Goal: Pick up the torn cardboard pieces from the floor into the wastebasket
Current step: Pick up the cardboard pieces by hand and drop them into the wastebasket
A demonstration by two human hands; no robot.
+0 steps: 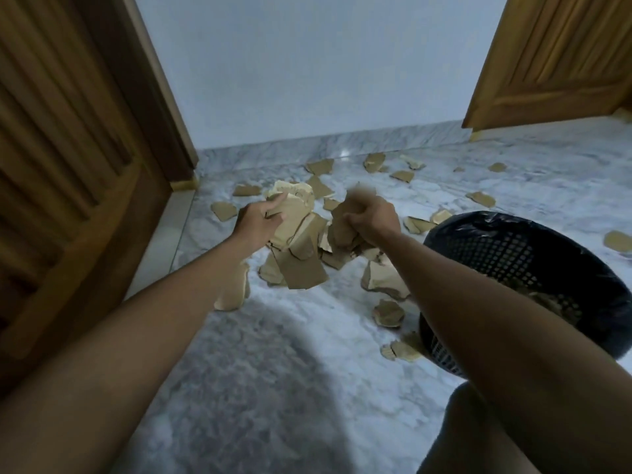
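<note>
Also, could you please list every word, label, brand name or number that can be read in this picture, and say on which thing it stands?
No readable text in this view.
Cardboard piece held in the left hand: faint dark marks, too blurred to read.
Cardboard pieces in the right hand: motion-blurred, no text visible.
Wastebasket, wooden doors and marble floor: no label or number visible.

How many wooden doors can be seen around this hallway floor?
2. One wooden door stands at the left edge, close to the camera; the other wooden door is at the upper right, by the far wall. More may lie outside the view.
</note>
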